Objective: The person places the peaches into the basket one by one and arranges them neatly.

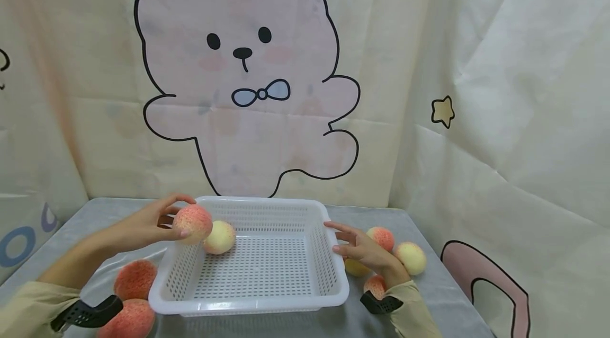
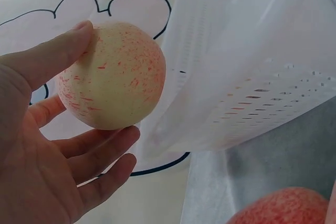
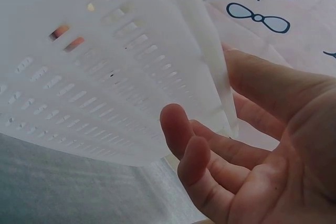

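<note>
My left hand (image 1: 143,225) grips a pink-and-cream peach (image 1: 193,223) over the left rim of a white plastic basket (image 1: 248,306). In the left wrist view the thumb is on top of this peach (image 2: 113,77) and the fingers are below it. A pale yellow peach (image 1: 221,238) lies inside the basket, close to its left wall. At the right side, my right hand (image 1: 358,249) holds the basket's rim. The right wrist view shows its thumb at the rim and curled fingers (image 3: 176,124) under it, outside the perforated wall.
Two redder peaches (image 1: 135,279) lie left of the basket on the grey cloth-covered table (image 1: 114,208). Right of it, around my right forearm, are several more, among them a pink one (image 1: 381,237) and a yellow one (image 1: 411,258). A curtain with a cartoon bear (image 1: 248,136) hangs behind.
</note>
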`<action>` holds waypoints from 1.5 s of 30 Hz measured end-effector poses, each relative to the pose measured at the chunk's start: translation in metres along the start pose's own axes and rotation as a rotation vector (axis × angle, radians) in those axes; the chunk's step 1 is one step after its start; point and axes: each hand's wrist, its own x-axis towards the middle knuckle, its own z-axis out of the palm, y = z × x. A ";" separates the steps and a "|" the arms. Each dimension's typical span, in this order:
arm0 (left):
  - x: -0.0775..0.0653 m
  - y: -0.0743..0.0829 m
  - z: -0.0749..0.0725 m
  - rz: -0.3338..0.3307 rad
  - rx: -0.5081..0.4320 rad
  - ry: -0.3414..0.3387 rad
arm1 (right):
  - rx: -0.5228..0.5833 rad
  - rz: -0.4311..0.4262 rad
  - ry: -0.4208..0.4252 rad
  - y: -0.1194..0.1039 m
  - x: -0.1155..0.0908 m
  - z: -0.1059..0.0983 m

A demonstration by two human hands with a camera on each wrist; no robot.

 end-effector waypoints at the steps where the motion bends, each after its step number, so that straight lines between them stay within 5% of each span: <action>1: 0.002 0.001 0.001 0.006 -0.004 -0.008 | 0.000 0.000 0.003 0.000 -0.001 0.000; 10: 0.009 0.001 0.009 0.040 -0.043 -0.064 | 0.010 -0.002 0.024 0.000 -0.004 0.004; 31: 0.012 -0.001 0.022 0.020 0.065 -0.017 | -0.002 0.014 0.024 -0.003 -0.002 0.006; 45: 0.014 0.000 0.031 0.017 0.023 -0.106 | 0.000 -0.001 0.015 -0.001 0.000 0.004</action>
